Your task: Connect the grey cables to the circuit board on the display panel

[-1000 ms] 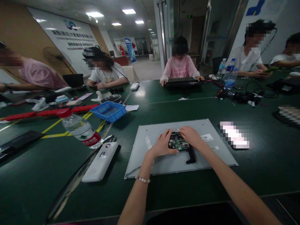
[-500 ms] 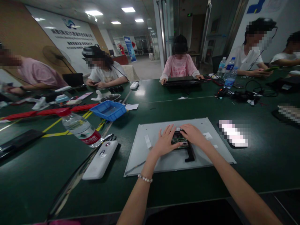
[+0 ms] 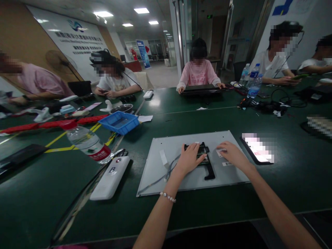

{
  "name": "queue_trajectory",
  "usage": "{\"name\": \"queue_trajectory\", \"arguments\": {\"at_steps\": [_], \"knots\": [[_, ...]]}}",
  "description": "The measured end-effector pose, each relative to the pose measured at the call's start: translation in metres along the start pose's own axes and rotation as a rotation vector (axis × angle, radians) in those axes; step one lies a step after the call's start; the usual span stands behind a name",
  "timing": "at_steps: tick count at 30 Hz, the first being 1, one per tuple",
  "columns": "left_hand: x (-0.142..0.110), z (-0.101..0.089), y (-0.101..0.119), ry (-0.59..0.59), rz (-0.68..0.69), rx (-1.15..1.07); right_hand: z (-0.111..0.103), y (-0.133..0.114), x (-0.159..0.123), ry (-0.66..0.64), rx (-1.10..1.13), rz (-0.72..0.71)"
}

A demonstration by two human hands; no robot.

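A flat light-grey panel lies on the table in front of me. Near its middle sits a black bracket with a green circuit board inside. My left hand rests over the left part of the board with fingers stretched, covering some of it. Right of the bracket, my right hand hovers at a small white label on the panel, fingers loosely bent and nothing visible in them. A thin grey cable runs from near the left hand to the panel's lower left corner.
A lit phone lies to the right of the panel. On the left are a white power bank, a tilted water bottle and a blue basket. Across the table a person in pink holds a dark flat panel.
My right hand has left the circuit board and moved right, over the panel's label. My left hand has shifted slightly right, staying on the board. More of the bracket and grey cable shows.
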State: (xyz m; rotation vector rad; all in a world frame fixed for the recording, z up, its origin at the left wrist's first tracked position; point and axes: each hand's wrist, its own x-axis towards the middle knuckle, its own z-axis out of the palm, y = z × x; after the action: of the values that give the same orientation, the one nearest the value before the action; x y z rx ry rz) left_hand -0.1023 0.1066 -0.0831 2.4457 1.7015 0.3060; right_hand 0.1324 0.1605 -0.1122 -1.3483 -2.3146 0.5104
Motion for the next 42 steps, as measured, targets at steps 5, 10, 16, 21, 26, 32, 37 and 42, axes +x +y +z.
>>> {"name": "queue_trajectory", "arguments": {"at_steps": [5, 10, 16, 21, 26, 32, 37, 42], "knots": [[0.0, 0.002, -0.001, 0.013, 0.012, 0.009, 0.001, -0.002, -0.001, 0.048, 0.121, 0.021], [0.0, 0.003, 0.0, 0.048, 0.006, 0.044, 0.008, 0.006, -0.001, 0.1, 0.177, 0.051], [0.0, -0.005, 0.006, 0.079, 0.017, 0.089, 0.008, 0.014, -0.004, 0.136, 0.057, 0.114], [-0.002, -0.01, 0.012, 0.093, 0.059, 0.117, 0.005, 0.012, -0.007, 0.148, -0.082, 0.168], [-0.004, -0.012, 0.017, 0.163, 0.124, 0.19, 0.004, 0.006, -0.009, 0.106, -0.02, 0.133], [-0.005, -0.009, 0.018, 0.197, 0.177, 0.242, 0.006, 0.01, -0.008, 0.133, 0.112, 0.157], [-0.005, -0.008, 0.019, 0.184, 0.205, 0.238, 0.009, 0.013, -0.006, 0.153, 0.122, 0.149], [-0.005, -0.01, 0.021, 0.162, 0.249, 0.226, 0.008, 0.007, -0.006, 0.14, 0.16, 0.152]]}}
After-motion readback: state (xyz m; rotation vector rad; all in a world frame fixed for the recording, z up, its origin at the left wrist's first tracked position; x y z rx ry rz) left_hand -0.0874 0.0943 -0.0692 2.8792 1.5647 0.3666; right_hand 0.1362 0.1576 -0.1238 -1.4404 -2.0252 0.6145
